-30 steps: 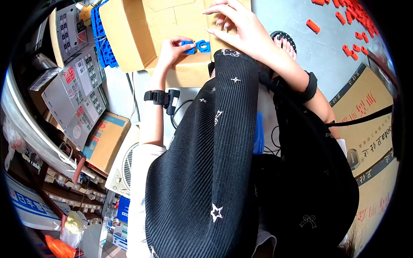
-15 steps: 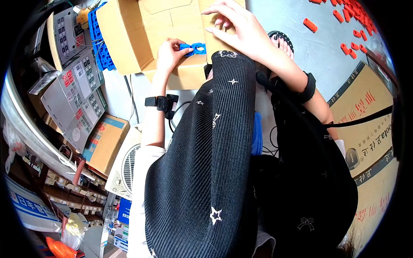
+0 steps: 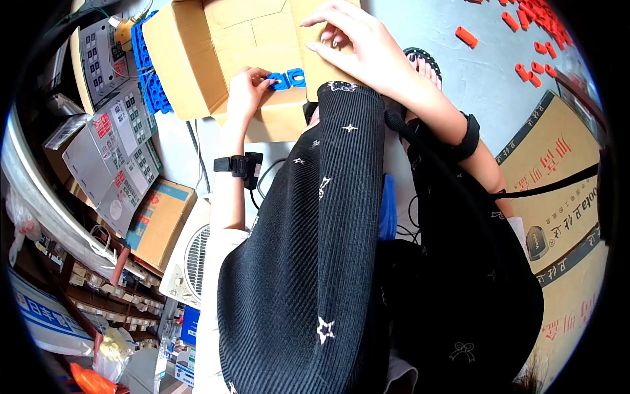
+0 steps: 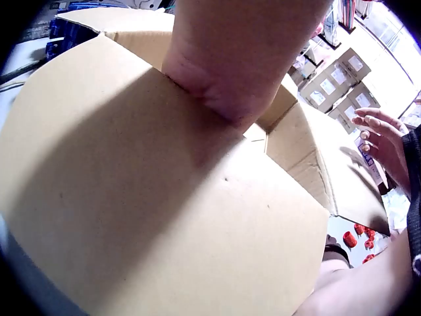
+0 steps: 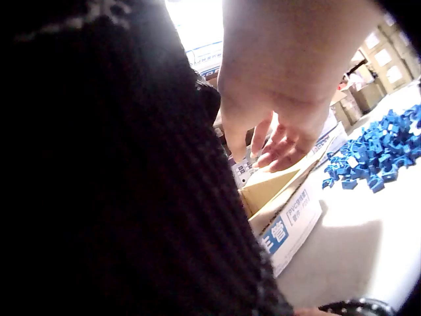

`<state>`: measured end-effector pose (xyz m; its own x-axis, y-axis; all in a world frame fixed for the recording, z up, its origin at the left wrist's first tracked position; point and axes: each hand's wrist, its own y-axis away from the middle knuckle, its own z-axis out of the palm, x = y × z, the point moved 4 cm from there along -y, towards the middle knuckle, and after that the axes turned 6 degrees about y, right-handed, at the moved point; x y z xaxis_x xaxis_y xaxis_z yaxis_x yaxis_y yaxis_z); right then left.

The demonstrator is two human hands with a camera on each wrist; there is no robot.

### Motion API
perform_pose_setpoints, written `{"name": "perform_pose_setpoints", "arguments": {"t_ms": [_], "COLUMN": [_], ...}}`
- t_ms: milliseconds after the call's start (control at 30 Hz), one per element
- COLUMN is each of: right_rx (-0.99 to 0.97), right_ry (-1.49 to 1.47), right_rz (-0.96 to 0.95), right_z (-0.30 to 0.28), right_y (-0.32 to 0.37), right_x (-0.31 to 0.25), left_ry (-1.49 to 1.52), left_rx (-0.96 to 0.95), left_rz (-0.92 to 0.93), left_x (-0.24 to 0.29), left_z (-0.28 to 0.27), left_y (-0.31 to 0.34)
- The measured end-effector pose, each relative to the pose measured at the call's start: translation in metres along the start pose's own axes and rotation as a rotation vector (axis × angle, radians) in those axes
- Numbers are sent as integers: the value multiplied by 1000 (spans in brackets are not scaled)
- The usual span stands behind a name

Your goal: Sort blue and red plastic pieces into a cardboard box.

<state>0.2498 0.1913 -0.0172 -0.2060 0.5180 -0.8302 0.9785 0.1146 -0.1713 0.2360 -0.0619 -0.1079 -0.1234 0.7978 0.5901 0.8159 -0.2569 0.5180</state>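
Observation:
Inside the open cardboard box (image 3: 243,36), my left hand (image 3: 245,93) reaches in with thumb and fingertips pinching a blue plastic clip (image 3: 279,81). A second blue clip (image 3: 297,77), C-shaped with an opening, lies just right of it, over the box's near side. The left wrist view shows only the wrist going in past the near flap (image 4: 151,191); the fingers are hidden there. My right hand (image 3: 359,46) hangs over the box's right flap (image 3: 318,62) with loosely bent fingers and holds nothing. The right wrist view shows those fingers (image 5: 283,148) above the box edge.
Red plastic tubes (image 3: 466,37) lie scattered on the floor at the right. A heap of blue clips (image 5: 381,151) spreads beside the box. My raised knee in black trousers (image 3: 351,164) stands between the arms. A fan heater (image 3: 193,262) and printed cartons (image 3: 551,177) flank the legs.
My left fingers have shifted on the near clip, and the two blue clips sit closer together. The right hand keeps its pose over the flap. The whole head view has drifted slightly.

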Motion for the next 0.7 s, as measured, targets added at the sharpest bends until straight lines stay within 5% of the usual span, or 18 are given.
{"name": "perform_pose_setpoints", "arguments": {"t_ms": [200, 700], "right_rx": [-11, 15], "right_ry": [-22, -42], "right_rz": [27, 27], "right_z": [-9, -16], "right_y": [3, 8], "right_x": [-1, 4], "left_ry": [29, -281], "left_rx": [-48, -109], "left_rz": [-69, 278], "left_x": [0, 44], "left_z": [8, 17], "left_y": [-4, 0]}}
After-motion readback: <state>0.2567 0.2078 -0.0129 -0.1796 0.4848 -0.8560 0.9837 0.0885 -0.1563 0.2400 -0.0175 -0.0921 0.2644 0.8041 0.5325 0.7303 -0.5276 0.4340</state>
